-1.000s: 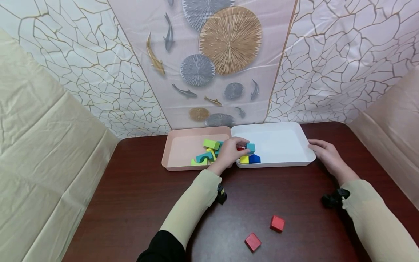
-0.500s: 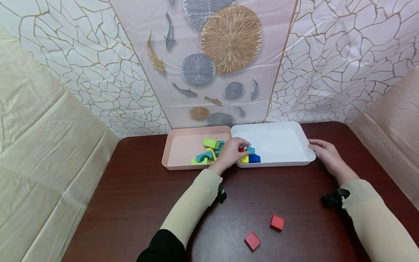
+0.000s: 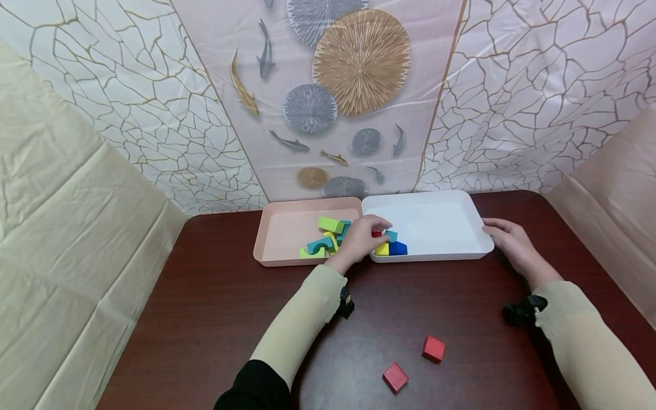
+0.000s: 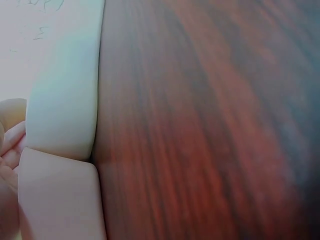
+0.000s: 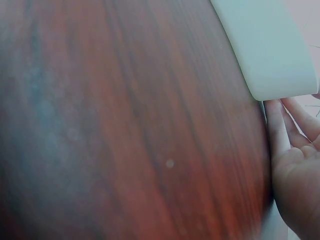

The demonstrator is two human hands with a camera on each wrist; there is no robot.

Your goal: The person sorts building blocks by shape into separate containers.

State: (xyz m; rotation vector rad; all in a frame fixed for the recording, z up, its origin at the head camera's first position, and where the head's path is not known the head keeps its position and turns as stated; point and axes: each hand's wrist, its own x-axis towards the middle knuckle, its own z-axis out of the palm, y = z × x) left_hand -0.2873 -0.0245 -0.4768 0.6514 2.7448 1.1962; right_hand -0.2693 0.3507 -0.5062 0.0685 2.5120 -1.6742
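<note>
In the head view my left hand [image 3: 363, 236] reaches into the left end of the white tray [image 3: 435, 222]. Its thumb and fingers pinch a teal block [image 3: 392, 235] at their tips. A red block [image 3: 376, 233] shows in the gap between thumb and fingers. Just below are a yellow block [image 3: 382, 249] and a blue block [image 3: 398, 249] with slanted ends. My right hand [image 3: 515, 247] touches the white tray's right end with outstretched fingers; in the right wrist view the fingers [image 5: 277, 125] meet the tray's end wall. The left wrist view shows only part of the left hand behind the tray walls.
A pink tray [image 3: 279, 230] adjoins the white one on the left. It holds several green, teal and yellow blocks, among them a teal arch [image 3: 320, 245]. Two red cubes [image 3: 434, 349] lie on the dark wooden table [image 3: 205, 319] nearer the front. A patterned cloth hangs behind.
The teal block at my left fingertips has gone slightly lower, toward the yellow and blue blocks. My left hand has barely shifted. The right hand stays at the tray's end.
</note>
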